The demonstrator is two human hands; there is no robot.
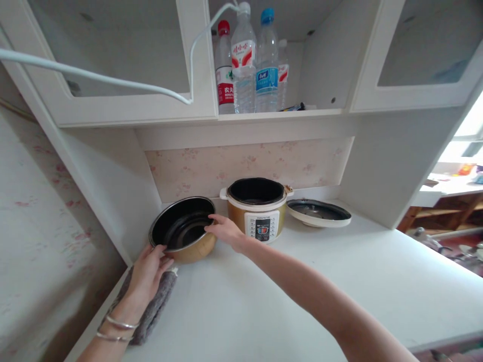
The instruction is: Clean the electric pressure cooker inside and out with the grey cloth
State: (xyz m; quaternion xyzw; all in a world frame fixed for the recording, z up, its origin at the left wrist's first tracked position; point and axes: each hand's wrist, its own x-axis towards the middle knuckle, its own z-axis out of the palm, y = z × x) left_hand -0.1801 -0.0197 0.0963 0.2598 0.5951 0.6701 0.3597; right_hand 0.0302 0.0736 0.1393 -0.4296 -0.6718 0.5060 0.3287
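A round inner pot (196, 250), gold outside and black inside, leans tilted at the left of the counter between my hands. Its near left rim is gripped by my left hand (149, 266), thumb over the edge. My right hand (225, 230) pinches the right rim, fingertips just inside. Beside it stands a gold and white electric cooker (263, 223) with its top uncovered and a dark cavity showing. A white lid (319, 213) lies upside down to the cooker's right. Under my left wrist is a folded grey towel (160, 301).
White counter (302, 301) runs beneath everything, with a wall (37, 226) close on the left. Overhead, a cabinet shelf (313, 114) holds several plastic bottles (244, 70). A white cable (113, 76) hangs across the upper left.
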